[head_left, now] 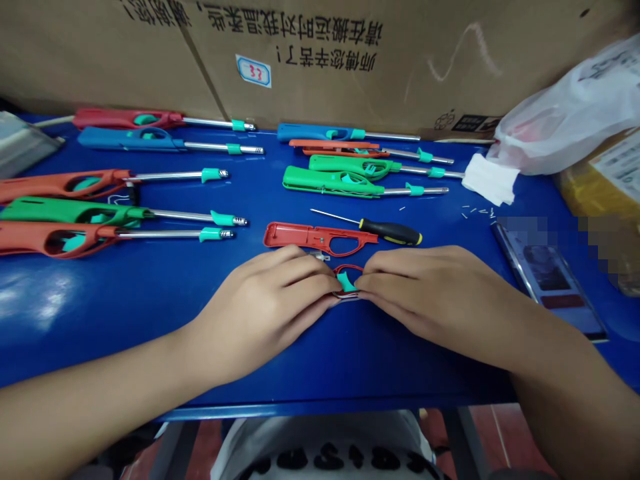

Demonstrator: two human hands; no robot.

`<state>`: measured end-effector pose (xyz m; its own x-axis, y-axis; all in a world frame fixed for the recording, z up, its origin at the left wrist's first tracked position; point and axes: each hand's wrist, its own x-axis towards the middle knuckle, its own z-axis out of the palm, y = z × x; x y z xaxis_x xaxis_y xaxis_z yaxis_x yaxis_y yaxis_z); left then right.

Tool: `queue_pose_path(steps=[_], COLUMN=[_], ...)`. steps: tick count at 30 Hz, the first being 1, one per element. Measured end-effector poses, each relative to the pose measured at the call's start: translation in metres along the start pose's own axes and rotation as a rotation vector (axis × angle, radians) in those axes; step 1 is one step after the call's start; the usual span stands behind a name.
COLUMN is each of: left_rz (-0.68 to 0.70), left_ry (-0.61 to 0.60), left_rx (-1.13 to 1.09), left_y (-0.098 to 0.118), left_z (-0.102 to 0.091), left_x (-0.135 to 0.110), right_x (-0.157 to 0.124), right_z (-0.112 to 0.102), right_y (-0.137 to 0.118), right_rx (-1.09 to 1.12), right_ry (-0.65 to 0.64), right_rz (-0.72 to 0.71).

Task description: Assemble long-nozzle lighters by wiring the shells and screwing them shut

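Close together at the middle of the table, my left hand [273, 293] and my right hand [430, 283] both grip one half of a red gas lighter, its teal trigger [345, 281] showing between my fingertips. Thin wires lie below that trigger. My fingers cover most of this lighter half. Just beyond them rests the loose other half of the red casing [320, 237], inner side up. A black and yellow screwdriver [390, 230] lies behind it, tip pointing left.
Several assembled lighters lie in rows at the left [75, 213] and back [345, 180]. A phone [550, 280] sits at the right, near white paper [491, 179], small pins [477, 212] and a plastic bag [565, 113]. A cardboard box [320, 87] stands along the back.
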<state>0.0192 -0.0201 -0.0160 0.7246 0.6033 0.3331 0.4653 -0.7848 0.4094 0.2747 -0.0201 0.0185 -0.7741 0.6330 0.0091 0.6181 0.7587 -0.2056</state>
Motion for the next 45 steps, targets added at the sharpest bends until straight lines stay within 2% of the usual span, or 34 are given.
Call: queue_pose_path(steps=[19, 34, 39, 42, 45], left_rz=[0.009, 0.022, 0.035, 0.005, -0.067], left_ry=[-0.002, 0.01, 0.007, -0.03, -0.089], left_rx=[0.017, 0.038, 0.106, 0.152, 0.155], left_y=[0.001, -0.005, -0.006, -0.001, 0.004], left_z=[-0.001, 0.0, -0.003, -0.007, -0.011], left_x=[0.003, 0.003, 0.006, 0.009, 0.013], right_x=[0.003, 0.007, 0.013, 0.019, 0.024], right_z=[0.0, 0.002, -0.003, -0.01, -0.015], right_y=[-0.003, 0.002, 0.001, -0.003, -0.006], right_rx=[-0.078, -0.131, -0.194, -0.232, -0.215], right_ry=[-0.081, 0.016, 0.028, -0.022, -0.11], right_rz=[-0.027, -0.084, -0.121, -0.146, -0.113])
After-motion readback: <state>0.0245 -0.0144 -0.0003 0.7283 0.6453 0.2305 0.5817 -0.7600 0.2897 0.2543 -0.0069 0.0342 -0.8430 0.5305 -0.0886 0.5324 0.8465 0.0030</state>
